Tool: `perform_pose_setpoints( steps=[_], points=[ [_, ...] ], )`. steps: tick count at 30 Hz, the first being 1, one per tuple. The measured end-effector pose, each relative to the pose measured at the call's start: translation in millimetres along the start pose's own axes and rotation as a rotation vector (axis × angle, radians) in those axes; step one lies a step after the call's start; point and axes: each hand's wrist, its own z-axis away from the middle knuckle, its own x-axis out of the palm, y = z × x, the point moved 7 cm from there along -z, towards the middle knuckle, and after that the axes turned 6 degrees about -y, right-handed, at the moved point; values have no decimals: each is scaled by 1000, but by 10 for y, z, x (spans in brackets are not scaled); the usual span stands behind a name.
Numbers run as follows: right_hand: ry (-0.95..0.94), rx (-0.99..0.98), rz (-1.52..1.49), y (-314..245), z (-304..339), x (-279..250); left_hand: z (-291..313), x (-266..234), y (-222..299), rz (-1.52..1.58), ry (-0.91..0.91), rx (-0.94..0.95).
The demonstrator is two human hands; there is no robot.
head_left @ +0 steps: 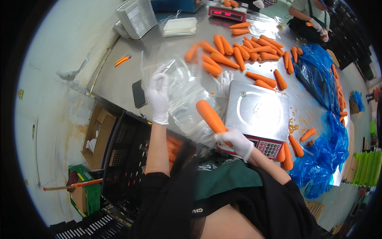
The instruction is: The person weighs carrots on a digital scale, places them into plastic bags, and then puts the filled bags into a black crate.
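Note:
My right hand (237, 144), in a white glove, is closed round the narrow end of a large carrot (209, 114). The carrot's thick end points up and left, beside the scale (256, 105) with its bare steel plate. My left hand (159, 95), also gloved, pinches a clear plastic bag (177, 59) that spreads out above the steel table. Through the film, several carrots show blurred. More flat clear bags (191, 105) lie between my hands.
Loose carrots (238, 55) spread over the table's far middle. Blue plastic sheeting (318, 79) covers the right side. A phone (139, 94) and an orange cutter (122, 60) lie at left. Below the edge stands a black crate (123, 159). A co-worker (312, 18) works at far right.

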Motion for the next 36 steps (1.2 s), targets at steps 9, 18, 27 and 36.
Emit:
perform_pose_setpoints(
  steps=[9,18,27,36],
  points=[
    [143,-244,654,-527,1836,-422,929,2309,520,-144,-760,501],
    [843,-55,844,-51,1798,-1003,1281,2808,41,174,-1147,-305],
    [1017,-301,625,-206,1538,-950,1413,2385,1279,-207,-705,361],
    [1029,-458,429,-288,1037,-1380,2028,2322,370,242,-696,-592]
  ],
)
